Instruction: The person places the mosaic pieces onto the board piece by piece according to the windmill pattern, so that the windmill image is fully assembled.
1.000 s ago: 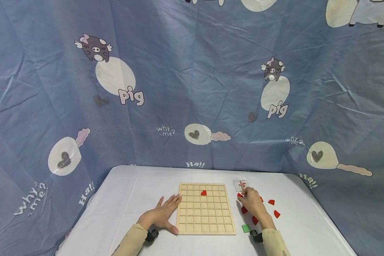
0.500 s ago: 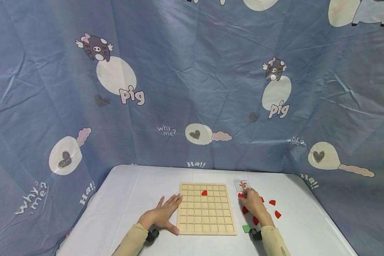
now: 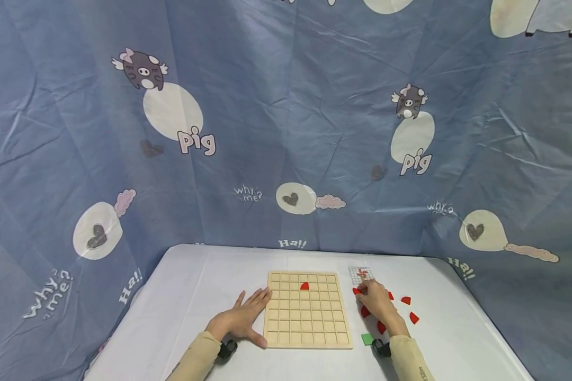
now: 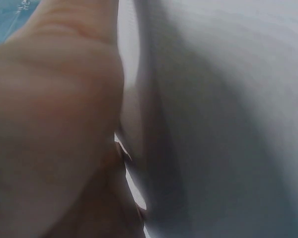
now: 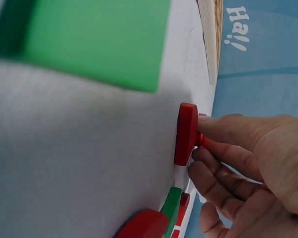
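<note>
My left hand lies with fingers spread at the left side of a pale wooden grid board, fingertips and thumb right at its edge. One red quarter-circle piece sits in a cell near the board's top. To the right of the board, my right hand pinches a red piece between thumb and index finger. Most of that piece is hidden behind the fingers in the right wrist view, where another red quarter-circle piece stands in front. The left wrist view holds only blurred hand and white cloth.
Several red pieces lie around the right hand, among them one quarter-circle piece farther right. A green square piece lies near the right wrist. Beyond the right fingertips is a small grid card with a red pattern. A blue printed curtain surrounds the white table.
The red piece at my right fingertips has shifted slightly left. My left hand keeps its place at the board's edge.
</note>
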Available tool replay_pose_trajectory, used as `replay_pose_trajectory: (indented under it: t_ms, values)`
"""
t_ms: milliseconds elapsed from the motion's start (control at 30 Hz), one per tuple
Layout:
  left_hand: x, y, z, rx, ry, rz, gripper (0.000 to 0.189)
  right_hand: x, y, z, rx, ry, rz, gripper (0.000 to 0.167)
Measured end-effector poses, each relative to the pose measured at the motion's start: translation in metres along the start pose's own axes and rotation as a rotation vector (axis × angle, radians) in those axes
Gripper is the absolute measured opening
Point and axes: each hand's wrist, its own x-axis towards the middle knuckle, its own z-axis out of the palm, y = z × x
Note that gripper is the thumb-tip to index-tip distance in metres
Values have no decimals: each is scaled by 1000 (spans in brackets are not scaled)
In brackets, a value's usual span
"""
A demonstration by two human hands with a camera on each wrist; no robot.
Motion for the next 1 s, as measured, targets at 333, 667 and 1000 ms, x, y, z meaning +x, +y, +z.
replay_pose_trajectory:
  t_ms: [333,667,1000]
  values:
    - [0,0,-1,-8,-11,-5,135,0,1,1,-17,-20,-8,19]
    - [1,1,-3,-16,-12,-10,134,3,4,0,-28,13,-22,17]
    - [0,0,-1,-9,-27,2,134,-2,1,-2,-26,22,-22,16]
